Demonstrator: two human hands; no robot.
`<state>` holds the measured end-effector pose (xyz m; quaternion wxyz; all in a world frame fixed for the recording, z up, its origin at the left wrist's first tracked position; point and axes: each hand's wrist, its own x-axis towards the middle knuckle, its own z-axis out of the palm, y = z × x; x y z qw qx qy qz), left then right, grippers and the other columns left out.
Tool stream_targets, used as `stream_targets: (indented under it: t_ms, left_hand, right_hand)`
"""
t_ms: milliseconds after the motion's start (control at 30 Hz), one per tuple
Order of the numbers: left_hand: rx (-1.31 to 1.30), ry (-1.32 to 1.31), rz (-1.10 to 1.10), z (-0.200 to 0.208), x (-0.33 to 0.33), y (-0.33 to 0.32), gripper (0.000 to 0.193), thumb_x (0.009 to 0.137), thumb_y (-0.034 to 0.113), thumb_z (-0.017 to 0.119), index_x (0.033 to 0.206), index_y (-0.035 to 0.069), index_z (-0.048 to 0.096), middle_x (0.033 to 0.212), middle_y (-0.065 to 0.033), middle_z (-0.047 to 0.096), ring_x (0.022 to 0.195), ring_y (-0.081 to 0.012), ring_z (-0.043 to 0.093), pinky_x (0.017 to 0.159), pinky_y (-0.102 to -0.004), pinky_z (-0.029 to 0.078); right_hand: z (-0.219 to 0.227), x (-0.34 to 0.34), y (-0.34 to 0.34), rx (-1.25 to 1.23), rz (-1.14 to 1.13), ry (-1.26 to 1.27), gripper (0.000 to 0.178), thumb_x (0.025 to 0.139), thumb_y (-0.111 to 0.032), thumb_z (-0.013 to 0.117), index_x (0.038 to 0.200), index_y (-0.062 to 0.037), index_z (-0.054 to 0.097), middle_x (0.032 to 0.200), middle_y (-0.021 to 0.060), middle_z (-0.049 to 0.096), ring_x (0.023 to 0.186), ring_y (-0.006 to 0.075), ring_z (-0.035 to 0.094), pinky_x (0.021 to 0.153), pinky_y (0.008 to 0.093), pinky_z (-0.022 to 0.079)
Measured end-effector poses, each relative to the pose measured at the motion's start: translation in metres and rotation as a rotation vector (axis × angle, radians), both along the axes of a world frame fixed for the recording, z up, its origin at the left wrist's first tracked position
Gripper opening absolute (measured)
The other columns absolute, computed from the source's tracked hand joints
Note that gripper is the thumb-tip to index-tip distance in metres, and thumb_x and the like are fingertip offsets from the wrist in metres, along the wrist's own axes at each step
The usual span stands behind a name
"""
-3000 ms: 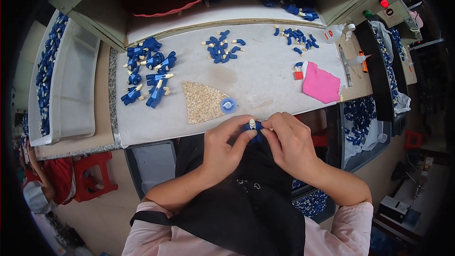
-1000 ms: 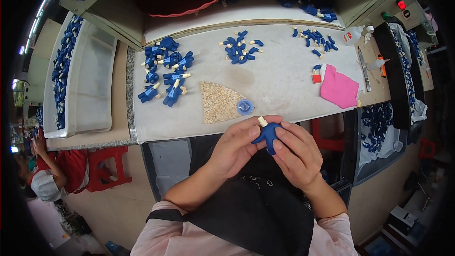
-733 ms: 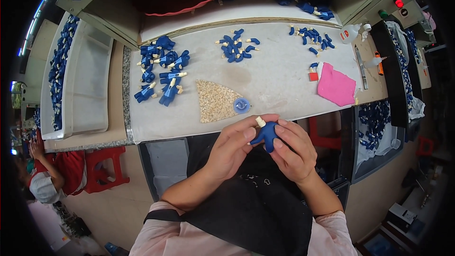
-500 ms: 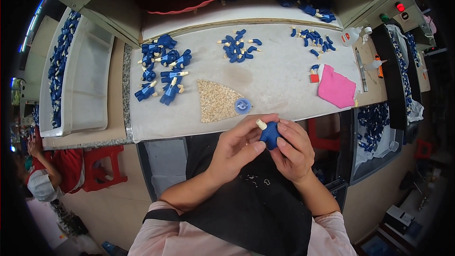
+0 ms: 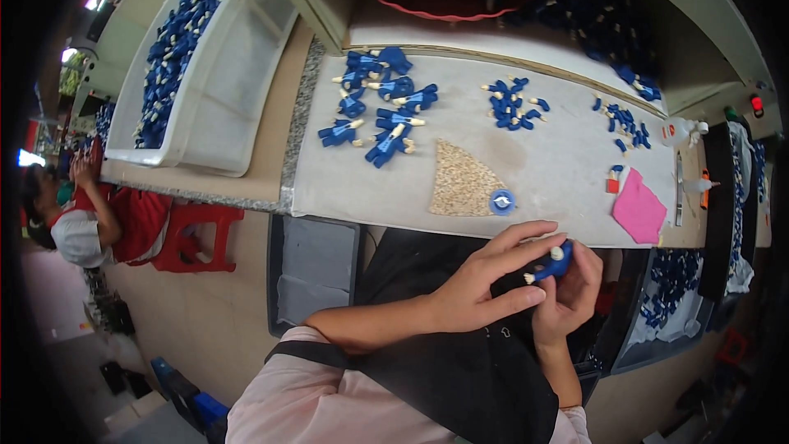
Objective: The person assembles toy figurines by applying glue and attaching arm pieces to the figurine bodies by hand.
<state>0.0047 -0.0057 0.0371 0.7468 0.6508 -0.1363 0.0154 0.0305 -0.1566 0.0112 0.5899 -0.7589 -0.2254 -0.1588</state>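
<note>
My black apron (image 5: 444, 378) is bearing a small pale printed mark, too small for me to read. Above it, right of the frame's centre, I am holding a blue toy figure (image 5: 562, 264) with a cream peg (image 5: 557, 253) facing up and a cream hand pointing left. My right hand (image 5: 569, 306) is pinching its right side between curled fingers and thumb. My left hand (image 5: 472, 289) is reaching in with fingers long and slightly spread, thumb well apart below; I cannot tell whether that thumb is touching the figure.

Beyond, at mid-frame, a blue round cap (image 5: 502, 202) is sitting at the tip of a speckled mat (image 5: 463, 181). Toward the right edge, a pink cloth (image 5: 639, 209) is lying beside a red block (image 5: 612, 186). Farther up, pale-fronted blue figures (image 5: 382, 138) are lying in a cluster left of small blue arms (image 5: 514, 107), and a white bottle (image 5: 678, 131) is showing a red-and-white label, unreadable from here. At upper left, a translucent bin (image 5: 238, 115) is holding blue parts.
</note>
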Motion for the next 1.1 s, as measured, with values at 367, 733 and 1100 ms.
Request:
stream_targets:
  t_ms: [367, 733, 1100]
  left_hand:
    - [1.197, -0.051, 0.953, -0.024, 0.028, 0.109, 0.043, 0.065, 0.009, 0.072, 0.103, 0.003, 0.052, 0.099, -0.0136, 0.053, 0.093, -0.0304, 0.05, 0.078, -0.0356, 0.041]
    - [-0.195, -0.057, 0.827, -0.008, 0.012, 0.12, 0.024, 0.085, 0.014, 0.055, 0.104, 0.001, 0.053, 0.106, -0.0131, 0.059, 0.096, -0.017, 0.054, 0.085, -0.0262, 0.039]
    - [-0.675, 0.104, 0.426, 0.014, 0.004, 0.048, 0.034, 0.091, 0.027, 0.043, 0.114, 0.001, 0.046, 0.119, -0.0173, 0.05, 0.111, -0.0215, 0.047, 0.095, -0.0328, 0.033]
  right_hand:
    - [-0.004, 0.012, -0.001, 0.07, 0.055, 0.157, 0.042, 0.074, 0.003, 0.059, 0.114, 0.0057, 0.044, 0.109, 0.0152, 0.043, 0.098, 0.0237, 0.052, 0.084, 0.0304, 0.044]
    - [0.015, 0.019, 0.017, 0.187, 0.149, 0.409, 0.051, 0.074, 0.005, 0.055, 0.122, 0.0073, 0.039, 0.108, 0.0117, 0.042, 0.095, 0.021, 0.054, 0.083, 0.0296, 0.046]
    - [0.054, 0.036, 0.121, 0.571, 0.324, 0.429, 0.047, 0.083, -0.004, 0.047, 0.127, 0.004, 0.033, 0.112, 0.0101, 0.048, 0.094, 0.0136, 0.05, 0.085, 0.028, 0.04]
